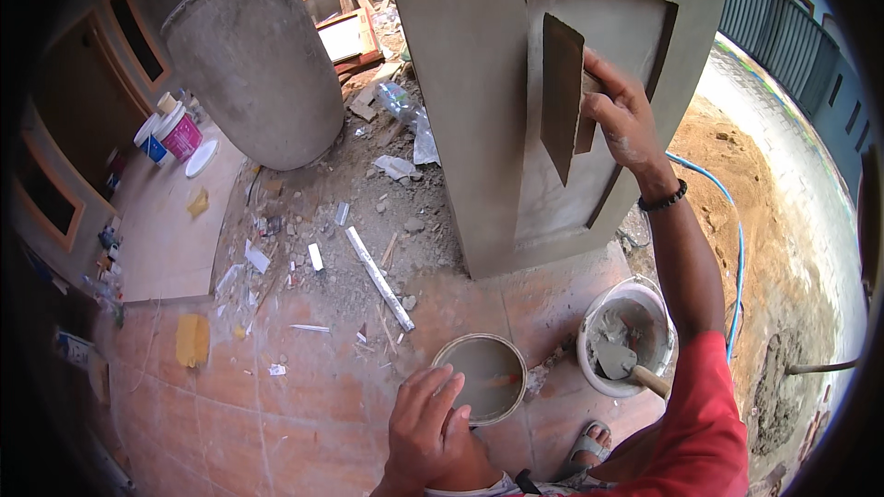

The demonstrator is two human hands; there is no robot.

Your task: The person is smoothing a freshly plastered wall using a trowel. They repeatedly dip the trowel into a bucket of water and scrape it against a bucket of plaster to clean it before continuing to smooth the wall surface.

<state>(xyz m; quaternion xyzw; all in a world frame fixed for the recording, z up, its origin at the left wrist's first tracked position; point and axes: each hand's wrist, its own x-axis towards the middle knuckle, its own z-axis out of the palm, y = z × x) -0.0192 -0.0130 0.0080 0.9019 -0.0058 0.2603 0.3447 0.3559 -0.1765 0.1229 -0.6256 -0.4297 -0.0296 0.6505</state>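
Observation:
My right hand (pixel 624 120) is closed around the handle of a plastering float (pixel 562 101), a flat brown board. The float stands edge-on at the recessed panel (pixel 552 193) of a grey plastered pillar (pixel 470 110); whether its face touches the plaster I cannot tell. Low in the picture, my left hand (pixel 428 428) is empty, with its fingers stretched out, and seems to rest at my knee. Just beyond it stands a round bucket (pixel 485 377) of murky grey water. To the right, a white pail (pixel 582 350) holds wet mortar and a trowel (pixel 619 361) with a wooden handle.
A large grey cylinder (pixel 258 64) stands at the back left. Rubble, paper scraps and a white strip (pixel 379 278) litter the ground. A yellow sponge-like block (pixel 191 340) lies on the reddish tiles. Paint buckets (pixel 178 132) stand farther left. A blue hose (pixel 737 221) crosses sand at right.

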